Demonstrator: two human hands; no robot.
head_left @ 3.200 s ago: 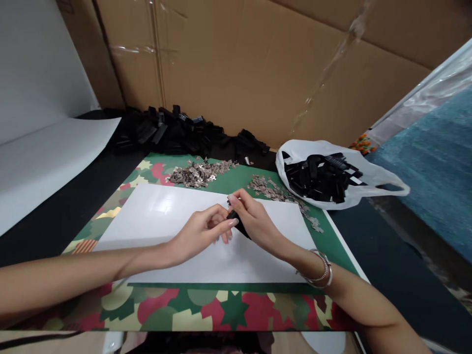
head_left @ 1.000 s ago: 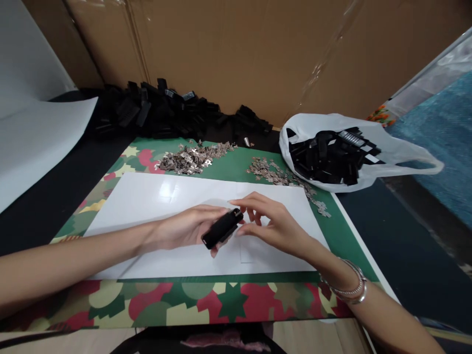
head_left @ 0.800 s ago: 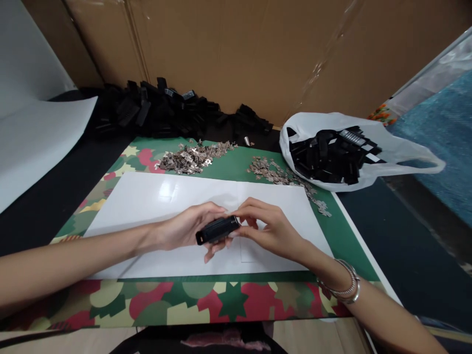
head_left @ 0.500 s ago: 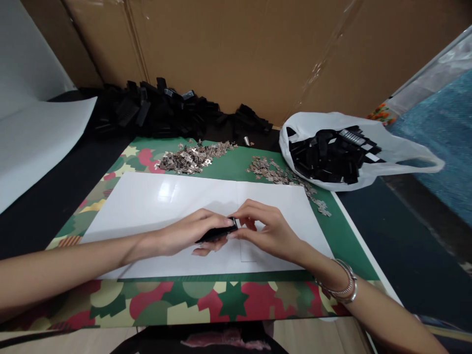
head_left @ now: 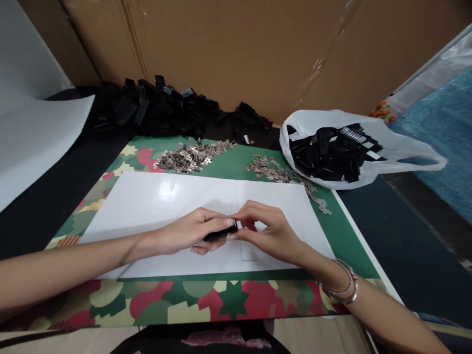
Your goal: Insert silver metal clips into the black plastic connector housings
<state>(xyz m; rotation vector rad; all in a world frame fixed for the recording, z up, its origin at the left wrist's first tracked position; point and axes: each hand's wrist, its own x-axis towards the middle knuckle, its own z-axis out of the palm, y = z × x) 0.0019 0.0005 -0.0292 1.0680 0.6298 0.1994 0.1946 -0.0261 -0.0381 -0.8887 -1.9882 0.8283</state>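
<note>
Over the middle of the white sheet [head_left: 147, 206], my left hand [head_left: 195, 230] is closed around a small, narrow black piece [head_left: 217, 233], its thumb pressed on top near the right end. The fingers partly cover the piece, so its exact kind does not show. From the right, my right hand [head_left: 267, 228] pinches at that same end with thumb and index finger. Whatever lies between those fingertips is too small or hidden to name. Beyond the sheet lie a pile of small flat metal pieces [head_left: 188, 158] and a second, looser pile of metal pieces [head_left: 271, 169].
A heap of black pieces [head_left: 147, 108] lies along the cardboard wall [head_left: 221, 54]. At the right back, a white plastic bag [head_left: 298, 125] holds more black pieces. A small silver cone [head_left: 247, 139] stands behind the piles. Patterned paper [head_left: 184, 302] covers the table.
The black piece is covered more by my left hand, with less of its left end showing. My right hand keeps its pinch at almost the same spot.
</note>
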